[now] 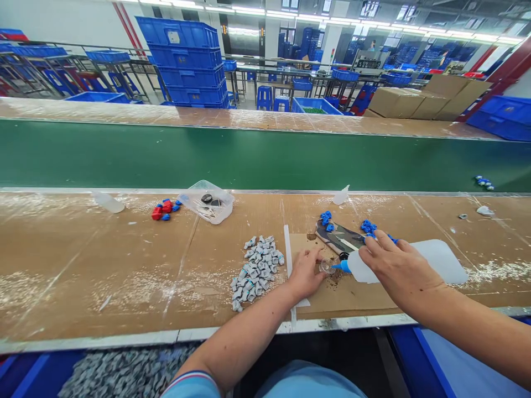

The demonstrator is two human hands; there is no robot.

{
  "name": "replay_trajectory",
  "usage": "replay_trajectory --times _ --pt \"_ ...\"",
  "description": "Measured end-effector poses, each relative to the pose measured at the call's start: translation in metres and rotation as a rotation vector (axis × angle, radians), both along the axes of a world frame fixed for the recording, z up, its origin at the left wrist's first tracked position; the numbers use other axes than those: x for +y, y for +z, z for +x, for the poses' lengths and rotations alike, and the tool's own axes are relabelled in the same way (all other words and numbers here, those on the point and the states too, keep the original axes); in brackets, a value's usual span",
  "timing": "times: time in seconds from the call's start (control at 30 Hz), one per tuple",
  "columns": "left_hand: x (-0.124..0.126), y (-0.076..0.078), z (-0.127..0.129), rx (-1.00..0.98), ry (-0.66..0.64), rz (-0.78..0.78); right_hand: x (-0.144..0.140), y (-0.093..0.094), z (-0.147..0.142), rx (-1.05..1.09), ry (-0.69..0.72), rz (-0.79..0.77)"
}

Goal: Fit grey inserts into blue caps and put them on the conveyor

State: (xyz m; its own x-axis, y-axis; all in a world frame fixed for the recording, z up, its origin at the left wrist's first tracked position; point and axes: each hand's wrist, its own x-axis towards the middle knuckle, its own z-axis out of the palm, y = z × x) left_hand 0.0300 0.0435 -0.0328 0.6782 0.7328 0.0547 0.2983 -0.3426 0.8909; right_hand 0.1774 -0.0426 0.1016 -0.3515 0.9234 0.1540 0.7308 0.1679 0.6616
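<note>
Just right of the frame's centre, the right hand (400, 268) is wrapped around a white squeeze bottle (431, 261) lying nearly flat, its blue nozzle (342, 266) pointing left at a small clear cap (327, 266). The left hand (306, 272) pinches that cap between fingertips and thumb, holding it on a brown cardboard sheet (352, 296) stained dark beneath it. Just left of this hand lies a heap of small grey parts (258, 269). Above the hands a camouflage-patterned tool (338, 236) rests among blue parts (326, 218). Toward the upper left, a clear plastic tray (206, 200) sits beside red and blue pieces (165, 209). A green conveyor belt (249, 157) runs across the frame behind the worktable (103, 265).
</note>
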Motion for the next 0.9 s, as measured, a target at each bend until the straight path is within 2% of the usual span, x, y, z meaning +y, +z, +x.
replay_trajectory --times 0.33,0.63,0.9 --pt "0.000 -0.005 0.000 -0.020 -0.006 0.007 0.001 0.010 0.000 -0.023 -0.014 -0.080" --pt "0.000 0.002 -0.001 0.018 -0.010 -0.031 0.002 0.013 0.006 -0.035 0.051 -0.039" --pt "0.000 -0.001 -0.001 0.005 -0.005 0.000 0.002 0.016 0.005 -0.032 0.034 -0.074"
